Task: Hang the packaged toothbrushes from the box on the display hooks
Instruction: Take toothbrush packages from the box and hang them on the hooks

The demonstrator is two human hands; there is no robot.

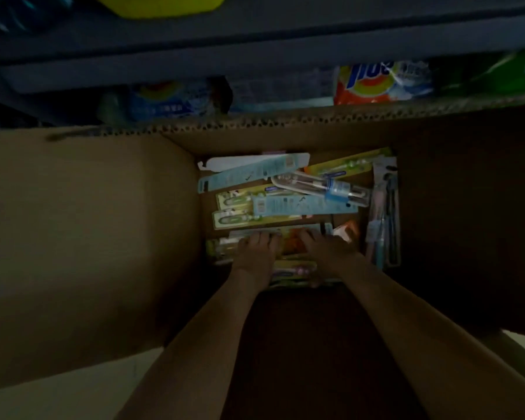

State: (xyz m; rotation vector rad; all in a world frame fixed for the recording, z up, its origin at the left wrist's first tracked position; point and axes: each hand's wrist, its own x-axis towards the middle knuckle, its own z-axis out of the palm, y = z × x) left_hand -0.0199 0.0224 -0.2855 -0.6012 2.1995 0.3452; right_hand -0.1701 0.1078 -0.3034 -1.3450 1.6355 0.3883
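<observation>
Dimly lit throughout. Found left hand (256, 248) and right hand (326, 247) both down at the bottom of the cardboard box (88, 237), laid on the near toothbrush packs (287, 271), with an orange pack (291, 242) between them. Could not tell the grip of either hand: flat on the packs or curled round an edge, too dark and blurred to judge. Logged the other packs as a loose, crisscrossed heap: green packs (240, 219) under blue packs (303, 206), a clear tube pack (319, 186) slanted across the top, upright packs (384, 213) leaning on the right wall. Saw no display hooks; only a shelf edge (255, 53) and detergent bags (382, 83) beyond the far flap. Judged main risks as follows. Grabbing a handful by feel: probably slick fronts sliding over one another, dropped back or fanned out on the way up. Dragging an overlapped pack: likely snagging a neighbour, bending a card or tearing a hang hole, hence no hooking it. Lifting past the tall walls: possible catching of long packs crosswise. Sorting in such poor light: possible mixing of kinds on one hook.
</observation>
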